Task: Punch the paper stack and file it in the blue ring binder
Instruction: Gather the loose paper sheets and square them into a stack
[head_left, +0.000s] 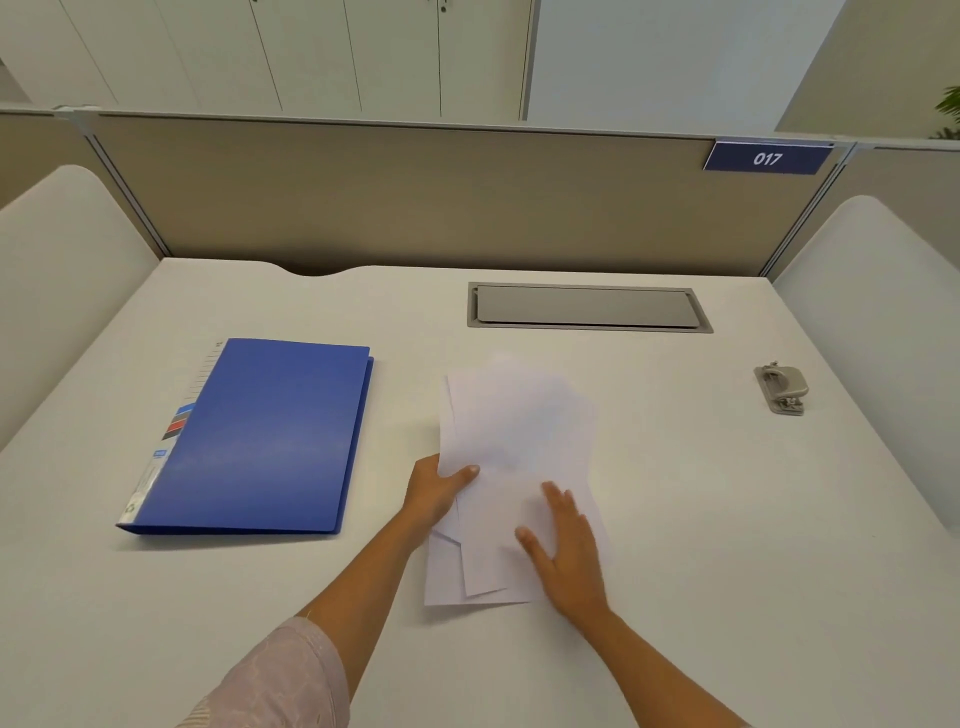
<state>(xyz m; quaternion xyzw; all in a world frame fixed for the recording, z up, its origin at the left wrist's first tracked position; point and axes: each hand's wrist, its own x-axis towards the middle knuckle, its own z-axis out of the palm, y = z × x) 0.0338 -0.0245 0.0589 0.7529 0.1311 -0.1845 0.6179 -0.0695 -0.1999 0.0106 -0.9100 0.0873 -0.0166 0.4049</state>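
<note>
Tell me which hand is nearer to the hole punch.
Right. The right hand lies flat on the paper stack, on the side toward the hole punch, well apart from it. The left hand grips the stack's left edge, farther off, nearer the blue ring binder.

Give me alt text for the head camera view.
Left hand grips the edge of a loose paper stack on a white desk; right hand lies flat on top. Closed blue binder at left, hole punch far right.

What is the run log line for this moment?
left hand: grips paper stack edge | right hand: flat on stack | blue ring binder: closed | hole punch: untouched
</note>
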